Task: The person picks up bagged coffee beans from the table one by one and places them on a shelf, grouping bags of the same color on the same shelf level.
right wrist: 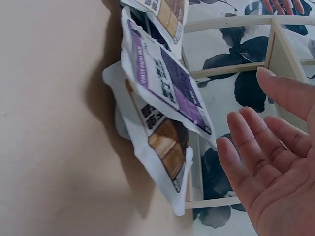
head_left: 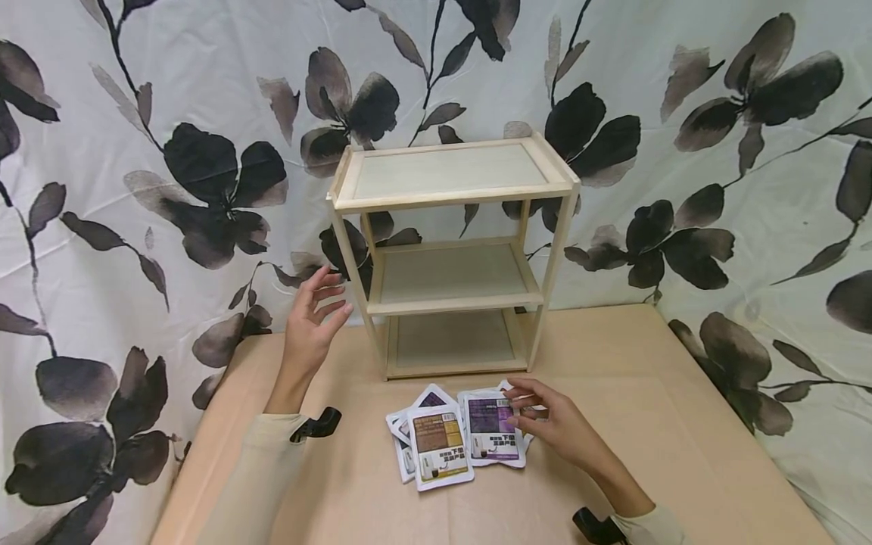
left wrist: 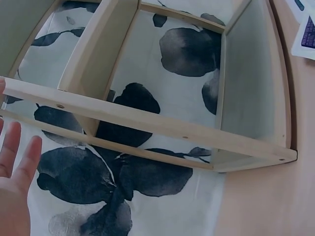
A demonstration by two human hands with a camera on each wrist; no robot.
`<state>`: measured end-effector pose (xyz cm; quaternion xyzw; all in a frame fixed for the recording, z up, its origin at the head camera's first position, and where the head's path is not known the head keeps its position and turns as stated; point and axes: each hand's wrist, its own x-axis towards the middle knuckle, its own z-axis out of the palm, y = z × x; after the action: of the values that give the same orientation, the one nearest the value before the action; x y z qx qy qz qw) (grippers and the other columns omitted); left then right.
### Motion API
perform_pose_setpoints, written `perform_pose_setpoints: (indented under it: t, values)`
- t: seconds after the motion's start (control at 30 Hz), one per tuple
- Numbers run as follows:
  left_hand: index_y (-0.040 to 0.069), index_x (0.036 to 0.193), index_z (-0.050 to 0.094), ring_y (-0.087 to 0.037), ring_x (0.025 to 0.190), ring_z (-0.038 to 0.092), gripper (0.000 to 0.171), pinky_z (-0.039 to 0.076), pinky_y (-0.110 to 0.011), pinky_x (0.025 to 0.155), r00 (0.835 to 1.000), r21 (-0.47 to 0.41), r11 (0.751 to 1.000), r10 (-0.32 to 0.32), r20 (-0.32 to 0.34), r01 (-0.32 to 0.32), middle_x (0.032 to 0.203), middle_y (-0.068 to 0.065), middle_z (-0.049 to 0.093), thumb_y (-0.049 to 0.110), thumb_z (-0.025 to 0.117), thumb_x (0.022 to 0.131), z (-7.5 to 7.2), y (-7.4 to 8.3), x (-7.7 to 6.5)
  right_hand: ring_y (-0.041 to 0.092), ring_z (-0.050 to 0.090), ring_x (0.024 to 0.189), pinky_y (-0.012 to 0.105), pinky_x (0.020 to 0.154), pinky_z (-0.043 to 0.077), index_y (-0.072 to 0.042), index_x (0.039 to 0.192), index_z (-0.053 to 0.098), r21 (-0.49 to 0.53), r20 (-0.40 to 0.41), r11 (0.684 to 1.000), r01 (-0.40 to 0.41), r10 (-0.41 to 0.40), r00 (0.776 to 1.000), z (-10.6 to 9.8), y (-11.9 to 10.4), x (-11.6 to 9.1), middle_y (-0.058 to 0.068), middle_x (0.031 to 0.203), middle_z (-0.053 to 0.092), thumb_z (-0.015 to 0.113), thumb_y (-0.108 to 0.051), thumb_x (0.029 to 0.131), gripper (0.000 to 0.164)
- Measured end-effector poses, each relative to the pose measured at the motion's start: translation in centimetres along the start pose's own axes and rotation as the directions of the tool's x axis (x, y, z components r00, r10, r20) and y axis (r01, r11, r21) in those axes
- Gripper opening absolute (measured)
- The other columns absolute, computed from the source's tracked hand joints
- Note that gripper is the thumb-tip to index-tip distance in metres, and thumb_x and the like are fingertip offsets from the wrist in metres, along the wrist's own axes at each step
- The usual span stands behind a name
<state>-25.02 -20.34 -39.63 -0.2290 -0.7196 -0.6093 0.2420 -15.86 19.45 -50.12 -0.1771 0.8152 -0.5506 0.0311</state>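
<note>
A three-tier wooden shelf (head_left: 455, 306) with pale grey boards stands at the back of the table. My left hand (head_left: 311, 322) is raised beside its left front leg, fingers relaxed and nothing in them. In front of the shelf lie two overlapping piles of flat white-edged packets. A brown-labelled packet (head_left: 439, 446) tops the left pile, and a purple-labelled packet (head_left: 492, 428) tops the right one. At the right pile's edge hovers my right hand (head_left: 555, 420), overlapping the purple packet in the head view. From the right wrist, that hand (right wrist: 275, 162) shows loosely bent fingers, apart from the packets.
The table (head_left: 599, 363) has a light tan cover. White cloth (head_left: 225, 45) with dark flower prints hangs behind the shelf and along both sides. Black wrist straps (head_left: 320, 424) sit at the cuffs of pale sleeves.
</note>
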Motion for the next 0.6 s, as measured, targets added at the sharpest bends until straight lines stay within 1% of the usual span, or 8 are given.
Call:
perform_pose_setpoints:
  t: [0.07, 0.13, 0.2, 0.27, 0.4, 0.5, 0.57, 0.6]
  values:
    - [0.003, 0.154, 0.039, -0.055, 0.123, 0.048, 0.074, 0.049, -0.052, 0.102, 1.000, -0.026, 1.000, -0.008, 0.018, 0.009, 0.142, -0.032, 0.045, -0.018, 0.066, 0.088, 0.2, 0.4, 0.4, 0.040, 0.065, 0.110, 0.042, 0.091, 0.057, 0.003, 0.141, 0.052, 0.021, -0.007, 1.000, -0.015, 0.016, 1.000, 0.1, 0.1, -0.1, 0.024, 0.124, 0.065, 0.077, -0.006, 0.089, 0.058]
    - [0.005, 0.155, 0.037, -0.052, 0.125, 0.048, 0.076, 0.047, -0.054, 0.104, 0.999, -0.049, 0.999, -0.017, 0.033, 0.018, 0.144, -0.033, 0.043, -0.018, 0.065, 0.088, 0.2, 0.4, 0.7, 0.040, 0.065, 0.110, 0.038, 0.090, 0.057, 0.002, 0.141, 0.052, 0.031, -0.016, 0.999, -0.028, 0.029, 0.999, 0.1, 0.3, -0.2, 0.024, 0.125, 0.064, 0.078, -0.008, 0.089, 0.059]
    - [0.006, 0.156, 0.036, -0.047, 0.127, 0.049, 0.078, 0.047, -0.052, 0.105, 0.999, -0.062, 0.998, -0.027, 0.044, 0.029, 0.145, -0.031, 0.042, -0.019, 0.064, 0.088, 0.3, -0.1, 0.9, 0.040, 0.065, 0.111, 0.034, 0.088, 0.057, 0.001, 0.141, 0.053, 0.046, -0.026, 0.998, -0.034, 0.036, 0.999, 0.1, 0.5, -0.3, 0.024, 0.126, 0.063, 0.079, -0.009, 0.088, 0.059]
    - [0.005, 0.157, 0.034, -0.040, 0.127, 0.051, 0.079, 0.046, -0.051, 0.106, 0.998, -0.076, 0.997, -0.029, 0.051, 0.032, 0.146, -0.030, 0.042, -0.020, 0.064, 0.087, 0.3, -0.7, 1.2, 0.041, 0.065, 0.110, 0.031, 0.086, 0.058, 0.001, 0.141, 0.053, 0.058, -0.043, 0.997, -0.040, 0.043, 0.998, 0.1, 0.8, -0.4, 0.025, 0.126, 0.062, 0.079, -0.009, 0.088, 0.060]
    - [0.005, 0.156, 0.036, -0.026, 0.123, 0.053, 0.080, 0.049, -0.043, 0.105, 0.998, -0.102, 0.994, -0.038, 0.056, 0.044, 0.143, -0.018, 0.046, -0.020, 0.065, 0.087, 0.4, -1.7, 1.6, 0.042, 0.063, 0.111, 0.028, 0.083, 0.058, 0.001, 0.141, 0.052, 0.089, -0.064, 0.994, -0.070, 0.075, 0.995, 0.2, 1.4, -0.6, 0.025, 0.128, 0.060, 0.080, -0.007, 0.087, 0.061]
    - [0.008, 0.155, 0.039, -0.024, 0.121, 0.054, 0.078, 0.051, -0.034, 0.102, 0.997, -0.121, 0.991, -0.043, 0.060, 0.050, 0.139, -0.009, 0.049, -0.018, 0.066, 0.087, 0.6, -1.9, 1.8, 0.043, 0.060, 0.114, 0.027, 0.082, 0.058, 0.002, 0.141, 0.051, 0.114, -0.075, 0.989, -0.094, 0.103, 0.992, 0.3, 1.8, -0.7, 0.026, 0.131, 0.058, 0.080, -0.006, 0.086, 0.063]
    - [0.010, 0.154, 0.042, -0.025, 0.119, 0.055, 0.076, 0.052, -0.030, 0.100, 0.997, -0.133, 0.990, -0.045, 0.058, 0.052, 0.137, -0.009, 0.051, -0.017, 0.067, 0.088, 0.8, -2.0, 1.9, 0.044, 0.059, 0.116, 0.026, 0.082, 0.057, 0.002, 0.142, 0.050, 0.124, -0.083, 0.987, -0.100, 0.111, 0.990, 0.4, 2.0, -0.8, 0.027, 0.133, 0.057, 0.080, -0.006, 0.086, 0.064]
    - [0.010, 0.154, 0.043, -0.025, 0.118, 0.056, 0.075, 0.052, -0.028, 0.099, 0.997, -0.144, 0.988, -0.043, 0.057, 0.051, 0.136, -0.012, 0.052, -0.017, 0.066, 0.088, 0.9, -2.1, 2.0, 0.045, 0.058, 0.118, 0.026, 0.083, 0.058, 0.002, 0.142, 0.050, 0.128, -0.090, 0.987, -0.102, 0.113, 0.989, 0.4, 2.1, -0.8, 0.027, 0.135, 0.056, 0.081, -0.005, 0.085, 0.065]
